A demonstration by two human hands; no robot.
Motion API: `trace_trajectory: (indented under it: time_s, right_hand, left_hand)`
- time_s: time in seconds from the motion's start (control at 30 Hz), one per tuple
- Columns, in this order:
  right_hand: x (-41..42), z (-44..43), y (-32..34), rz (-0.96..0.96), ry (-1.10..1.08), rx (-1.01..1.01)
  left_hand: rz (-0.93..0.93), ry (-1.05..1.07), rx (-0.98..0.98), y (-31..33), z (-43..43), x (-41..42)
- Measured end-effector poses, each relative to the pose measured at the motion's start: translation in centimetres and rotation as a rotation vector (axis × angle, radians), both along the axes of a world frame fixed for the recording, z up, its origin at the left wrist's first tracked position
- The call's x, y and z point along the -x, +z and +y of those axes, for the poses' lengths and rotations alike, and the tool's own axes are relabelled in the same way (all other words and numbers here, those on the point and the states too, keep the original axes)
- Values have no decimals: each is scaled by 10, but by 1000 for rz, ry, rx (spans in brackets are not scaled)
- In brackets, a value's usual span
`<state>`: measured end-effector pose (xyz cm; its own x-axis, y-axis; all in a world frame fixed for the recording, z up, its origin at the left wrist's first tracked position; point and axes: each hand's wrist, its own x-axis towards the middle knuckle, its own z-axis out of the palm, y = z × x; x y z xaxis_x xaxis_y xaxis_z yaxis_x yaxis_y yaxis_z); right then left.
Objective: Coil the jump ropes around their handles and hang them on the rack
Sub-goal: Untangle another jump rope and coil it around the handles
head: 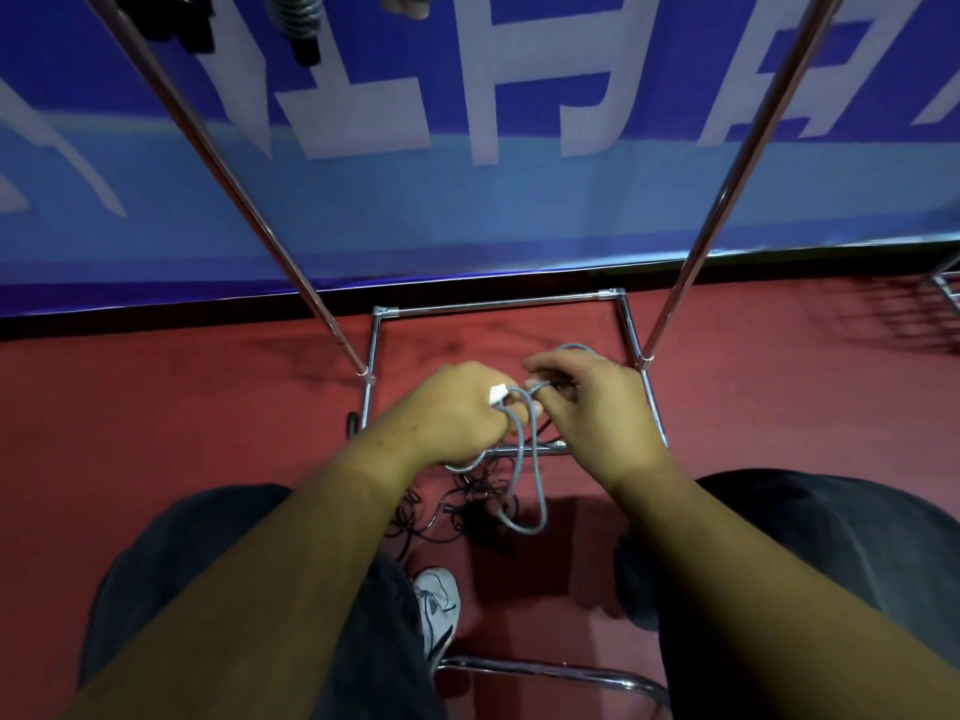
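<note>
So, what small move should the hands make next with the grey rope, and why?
Probably the right hand should wrap a turn of the grey-blue jump rope around the white-tipped handle held in the left hand, since a long loop hangs loose below.

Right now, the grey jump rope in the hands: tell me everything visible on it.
The grey jump rope is a thin, smooth blue-grey cord, plastic-looking. A white handle end sticks out of the left hand, which grips it; the right hand pinches the cord beside it. Slack loops hang below the hands, in front of black ropes on the red floor. Not fully coiled.
</note>
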<state>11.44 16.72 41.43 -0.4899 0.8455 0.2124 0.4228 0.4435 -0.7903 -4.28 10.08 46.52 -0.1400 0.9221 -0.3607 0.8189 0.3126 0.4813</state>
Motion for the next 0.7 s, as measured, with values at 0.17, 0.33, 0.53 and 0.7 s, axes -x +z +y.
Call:
trace_trajectory:
  time_s: [0.17,0.33,0.53,0.7]
  right_hand:
    - [-6,5,4,-55,-5,35]
    - [-8,7,1,-75,-37,111]
    - [-7,5,-6,-101,-7,39]
    - [-6,5,-6,-62,90,-10]
  left_hand:
    - [-133,71,-249,7,4,5]
    - [-485,117,-340,12,1,11]
    - [-821,304,-374,19,4,5]
    - [-833,442,-446,15,8,12]
